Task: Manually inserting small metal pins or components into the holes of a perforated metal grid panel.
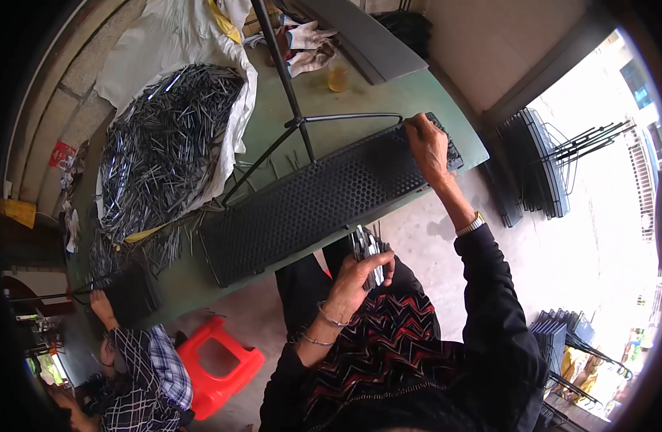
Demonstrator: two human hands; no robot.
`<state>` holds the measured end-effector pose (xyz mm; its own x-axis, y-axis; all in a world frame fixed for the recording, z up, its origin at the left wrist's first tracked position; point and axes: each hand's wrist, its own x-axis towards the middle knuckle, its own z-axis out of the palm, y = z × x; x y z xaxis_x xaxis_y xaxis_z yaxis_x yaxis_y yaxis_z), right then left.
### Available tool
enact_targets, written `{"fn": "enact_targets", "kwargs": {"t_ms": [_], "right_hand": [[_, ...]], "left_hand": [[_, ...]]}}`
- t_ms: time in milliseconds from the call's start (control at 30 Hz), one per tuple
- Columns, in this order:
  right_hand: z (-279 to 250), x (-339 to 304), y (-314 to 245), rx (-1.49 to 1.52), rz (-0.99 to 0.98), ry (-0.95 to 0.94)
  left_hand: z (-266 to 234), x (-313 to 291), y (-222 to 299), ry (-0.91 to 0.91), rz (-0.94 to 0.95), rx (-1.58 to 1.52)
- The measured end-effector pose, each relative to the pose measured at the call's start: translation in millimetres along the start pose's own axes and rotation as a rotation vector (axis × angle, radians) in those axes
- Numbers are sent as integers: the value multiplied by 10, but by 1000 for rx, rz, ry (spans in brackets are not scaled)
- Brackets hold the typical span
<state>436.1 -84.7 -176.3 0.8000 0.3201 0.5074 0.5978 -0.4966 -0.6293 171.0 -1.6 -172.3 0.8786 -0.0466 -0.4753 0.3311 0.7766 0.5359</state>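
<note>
A bundle of thin dark metal strips [370,252] is gripped in my left hand [356,279], above my lap and just off the table's near edge. A long black perforated panel [302,198] lies aslant on the table in front of me. At its far right end my right hand [427,147] has its fingers pinched together, close to the tip of a black rod frame [345,117]. Whatever is between those fingertips is hidden. The rod frame rises from the panel's far edge, its legs branching from one joint.
A white sack [250,93] full of loose metal strips [172,137] covers the left of the green table [273,108]. Gloves [309,47] and a cup [338,79] sit farther back. Another person's hand [102,306] works at lower left, beside a red stool [248,363]. Black racks [536,165] stand right.
</note>
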Motion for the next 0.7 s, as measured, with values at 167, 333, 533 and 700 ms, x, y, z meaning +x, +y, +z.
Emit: {"fn": "enact_targets", "kwargs": {"t_ms": [167,333,533,700], "right_hand": [[56,-7,-13,-266,-105,-49],[-124,-43,-260,-159,2,-117],[-676,-347,-814,367,222,-818],[-725,-519,-855,455,434,-936]], "left_hand": [[29,55,100,32,34,-36],[67,212,240,48,92,-18],[159,282,384,50,149,-33],[231,296,369,50,151,-4]]}}
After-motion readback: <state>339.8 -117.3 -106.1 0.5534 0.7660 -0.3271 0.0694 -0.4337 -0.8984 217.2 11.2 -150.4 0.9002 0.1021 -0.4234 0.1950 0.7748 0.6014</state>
